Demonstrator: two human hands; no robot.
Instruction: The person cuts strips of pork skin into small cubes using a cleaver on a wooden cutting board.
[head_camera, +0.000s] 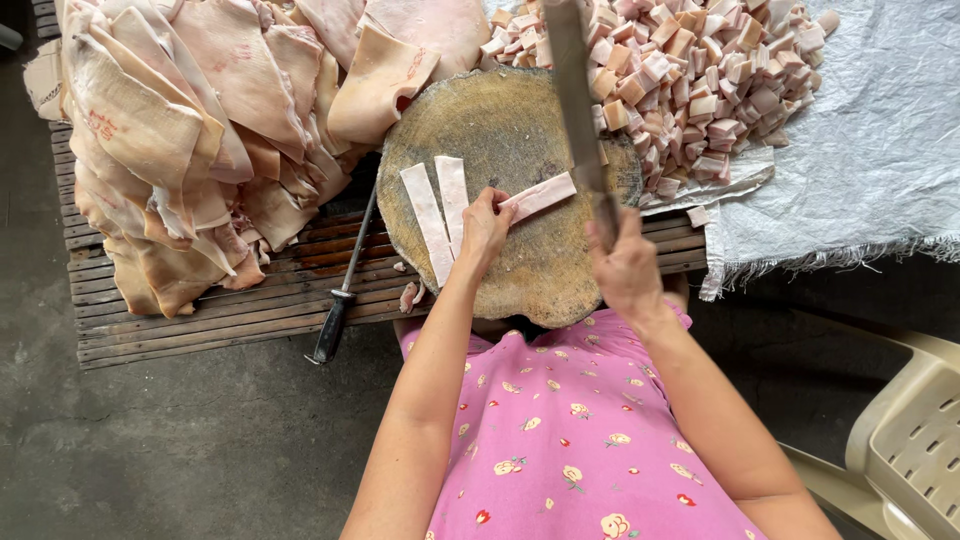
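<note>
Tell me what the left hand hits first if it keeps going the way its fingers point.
The left hand already touches the pork strip; past that, likely the raised knife, though depth is unclear.

My left hand (485, 225) presses one end of a pale pink strip of pork fat (540, 195) onto the round, worn wooden chopping block (510, 130). My right hand (625, 270) grips a long steel cleaver (575, 95), raised above the block. Two more pale strips (437, 205) lie just beside my left hand. A heap of small pink cubes (700, 70) sits on the white woven sheet (880, 140).
</note>
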